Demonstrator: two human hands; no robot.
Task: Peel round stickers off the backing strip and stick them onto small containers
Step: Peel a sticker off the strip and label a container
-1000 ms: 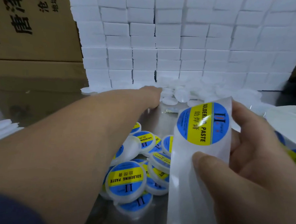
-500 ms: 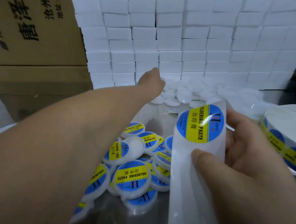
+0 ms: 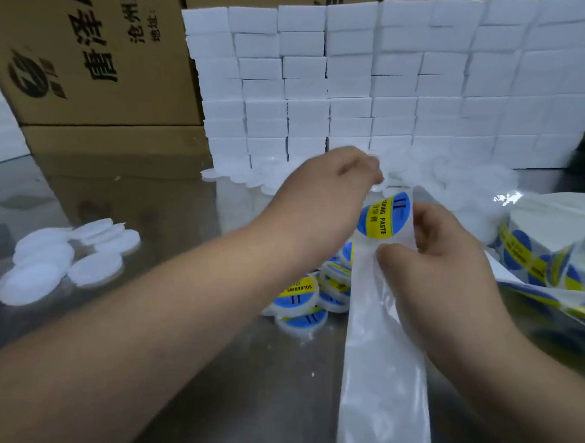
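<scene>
Steel table [image 3: 143,193] runs under everything, shiny enough to mirror the stock behind it. At its middle is the sticker [image 3: 384,215], blue and yellow and printed SOLDERING PASTE. It sits at the top end of the strip [image 3: 378,361], which trails bare toward the near edge.

The right hand [image 3: 441,263] pinches the strip just under the sticker, thumb on the front and fingers curled behind. The left hand [image 3: 330,186] is stretched to the far pile of blank containers [image 3: 429,174], with its fingers bent down among them. Blur hides the fingertips, so I cannot tell whether they have closed on one or only touch the pile.

The step in hand looks like fetching a blank, with the sticker not yet peeled. The next move calls for bringing one container close to the strip. The sticker's edge then has to be lifted at the fold and the sticker laid centred on the lid.

Labelled containers [image 3: 301,293] lie heaped just left of the strip, partly under the left forearm. They are small, round, white and closed, so nothing inside shows.

A roll [image 3: 537,241] of more stickers lies to the right. White discs [image 3: 62,256] are scattered at the near left. White boxes [image 3: 393,91] form a wall at the far side, with cartons [image 3: 89,58] at the far left.
</scene>
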